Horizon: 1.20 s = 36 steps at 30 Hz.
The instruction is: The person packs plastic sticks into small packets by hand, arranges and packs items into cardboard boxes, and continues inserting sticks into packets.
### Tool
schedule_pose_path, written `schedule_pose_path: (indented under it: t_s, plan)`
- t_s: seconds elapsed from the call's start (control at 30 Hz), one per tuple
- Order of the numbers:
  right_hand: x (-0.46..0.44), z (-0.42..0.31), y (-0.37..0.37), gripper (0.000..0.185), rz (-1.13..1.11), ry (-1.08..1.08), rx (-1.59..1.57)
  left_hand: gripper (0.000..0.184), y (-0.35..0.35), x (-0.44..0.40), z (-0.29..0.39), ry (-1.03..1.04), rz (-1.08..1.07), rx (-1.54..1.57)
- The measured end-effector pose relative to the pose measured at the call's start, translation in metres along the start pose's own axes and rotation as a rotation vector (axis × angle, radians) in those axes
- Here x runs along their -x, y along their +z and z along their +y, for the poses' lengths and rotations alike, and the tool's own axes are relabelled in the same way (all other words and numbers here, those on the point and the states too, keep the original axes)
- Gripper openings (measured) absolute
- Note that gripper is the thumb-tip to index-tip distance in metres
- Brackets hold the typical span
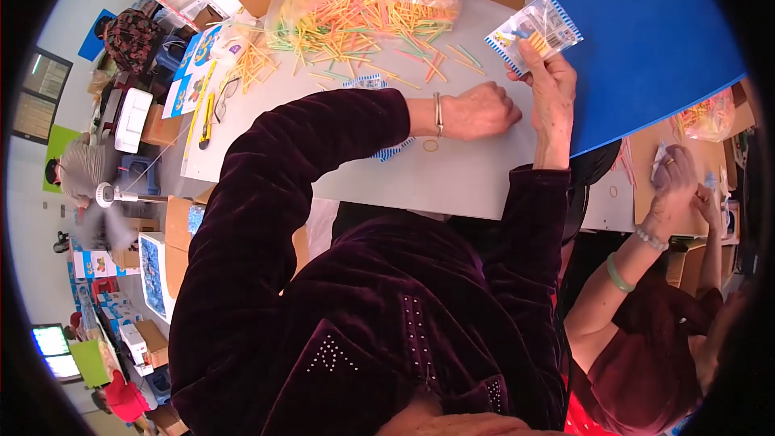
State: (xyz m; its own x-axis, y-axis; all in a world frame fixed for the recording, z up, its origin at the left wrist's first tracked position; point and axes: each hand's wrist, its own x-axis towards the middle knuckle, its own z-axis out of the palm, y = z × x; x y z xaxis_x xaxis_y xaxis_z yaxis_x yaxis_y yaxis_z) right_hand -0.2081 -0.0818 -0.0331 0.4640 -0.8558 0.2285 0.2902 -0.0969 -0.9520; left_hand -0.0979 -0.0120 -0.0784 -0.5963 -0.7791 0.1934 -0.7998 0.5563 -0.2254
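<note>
The right hand [554, 95] pinches a glossy, blue-striped packet [545, 20] above the white table [452, 186]; the left hand [484, 111] curls nearby, and I cannot tell whether it grips anything. A velvet sleeve [339, 129] partly covers striped packaging [365, 81], thin pastel sticks [343, 28] lie heaped beyond, with a smooth blue panel [638, 40] at right.

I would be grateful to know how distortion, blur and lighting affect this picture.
Head view: strong fisheye curving, with black corners; head view: the fan is smeared around its blades, while the packet in the right fingers looks fairly clear; head view: the bright panels at lower left look washed out, and the dark jacket loses detail in its folds.
</note>
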Motion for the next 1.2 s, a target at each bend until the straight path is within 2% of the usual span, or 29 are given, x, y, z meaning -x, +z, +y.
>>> schedule_pose_path:
  t_s: [0.03, 0.1, 0.17, 0.3, 0.37, 0.47, 0.67, 0.87, 1.1, 1.17, 1.2]
  plan:
    - [-0.001, 0.003, 0.0, 0.027, -0.013, 0.014, 0.019, 0.014, 0.0, 0.004, -0.008, 0.001, -0.001, -0.006]
    - [-0.001, 0.006, -0.001, 0.027, -0.015, 0.023, -0.001, 0.011, -0.002, 0.021, -0.028, -0.203, 0.078, 0.161]
    - [-0.002, 0.012, 0.0, 0.027, -0.013, 0.034, -0.026, 0.012, -0.017, 0.039, -0.054, -0.313, 0.117, 0.125]
    - [-0.003, 0.022, 0.011, 0.028, -0.061, 0.075, -0.006, 0.012, -0.014, 0.067, -0.08, -0.31, -0.011, 0.093]
    - [-0.002, 0.026, 0.016, 0.027, -0.082, 0.087, -0.019, 0.009, -0.008, 0.074, -0.077, -0.12, -0.034, 0.128]
    - [-0.001, 0.033, 0.016, 0.026, -0.113, 0.138, 0.013, 0.008, -0.008, 0.069, -0.067, -0.08, -0.065, -0.034]
    - [-0.002, 0.044, 0.013, 0.026, -0.177, 0.234, -0.003, 0.015, -0.01, 0.064, -0.061, -0.109, -0.236, -0.063]
    - [-0.001, 0.05, 0.012, 0.026, -0.183, 0.263, -0.072, 0.014, -0.009, 0.079, -0.057, -0.044, -0.066, -0.028]
    - [0.0, 0.053, 0.014, 0.025, -0.165, 0.282, -0.052, 0.017, -0.012, 0.075, -0.056, -0.074, -0.185, -0.101]
    - [0.001, 0.053, 0.013, 0.025, -0.169, 0.284, -0.053, 0.013, -0.017, 0.078, -0.067, -0.099, -0.054, 0.044]
    - [0.001, 0.054, 0.013, 0.024, -0.18, 0.293, -0.05, 0.013, -0.016, 0.079, -0.073, -0.099, -0.053, 0.042]
